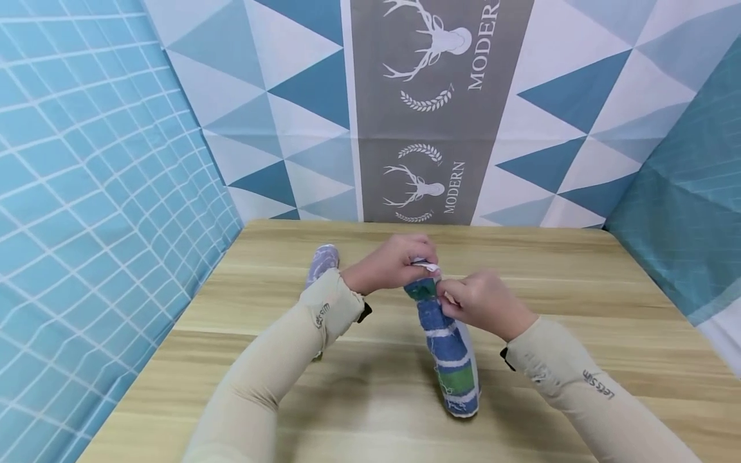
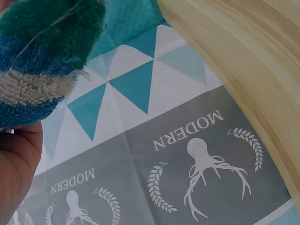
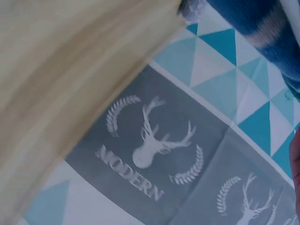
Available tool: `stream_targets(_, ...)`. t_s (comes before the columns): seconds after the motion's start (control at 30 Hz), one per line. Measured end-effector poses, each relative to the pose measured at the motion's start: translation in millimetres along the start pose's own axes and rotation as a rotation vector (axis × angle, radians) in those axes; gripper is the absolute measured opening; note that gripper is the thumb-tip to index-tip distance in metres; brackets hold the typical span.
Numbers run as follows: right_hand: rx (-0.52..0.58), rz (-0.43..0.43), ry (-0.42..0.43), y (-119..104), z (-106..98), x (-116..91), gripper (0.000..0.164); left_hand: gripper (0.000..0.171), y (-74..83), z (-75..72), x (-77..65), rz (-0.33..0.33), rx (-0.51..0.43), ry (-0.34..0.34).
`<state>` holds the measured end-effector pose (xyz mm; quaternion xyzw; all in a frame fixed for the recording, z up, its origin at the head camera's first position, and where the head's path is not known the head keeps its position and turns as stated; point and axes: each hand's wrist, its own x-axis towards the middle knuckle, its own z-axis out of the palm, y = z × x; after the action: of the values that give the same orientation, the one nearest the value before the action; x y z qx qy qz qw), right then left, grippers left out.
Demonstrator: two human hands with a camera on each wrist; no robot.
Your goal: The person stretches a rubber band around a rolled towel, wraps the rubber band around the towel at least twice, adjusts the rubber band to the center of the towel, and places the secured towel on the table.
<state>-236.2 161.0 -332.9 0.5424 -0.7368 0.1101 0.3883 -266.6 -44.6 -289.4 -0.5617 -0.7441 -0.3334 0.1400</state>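
Note:
A striped sock [image 1: 448,350] in blue, green and white hangs lengthwise toward me over the table, loose threads trailing from its terry surface. At its upper end, my left hand [image 1: 399,260] grips the edge, where a white bit shows. My right hand [image 1: 477,302] pinches the same end from the right, fingers curled in close to the left ones. The left wrist view shows green and blue looped fabric of the sock [image 2: 42,61] above the thumb. Only part of the sock [image 3: 262,28] enters the right wrist view, at the upper right.
A lavender patterned cloth item [image 1: 323,262] lies at the back left of the wooden table [image 1: 556,270], partly hidden behind my left forearm. A patterned wall cloth [image 1: 417,116] stands behind the table's far edge, with a blue checked cloth [image 1: 87,193] along the left.

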Motion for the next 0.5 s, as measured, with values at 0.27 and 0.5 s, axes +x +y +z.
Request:
stream_targets(0.27, 0.071, 0.075, -0.020, -12, -1, -7, 0.038, 0.008, -0.7, 9.9, -2.3, -0.090, 0.063, 0.111)
stream_targets(0.5, 0.119, 0.117, -0.132, -18, -5, -8, 0.021, 0.008, -7.1, 10.9, -6.0, -0.218, 0.115, 0.187)
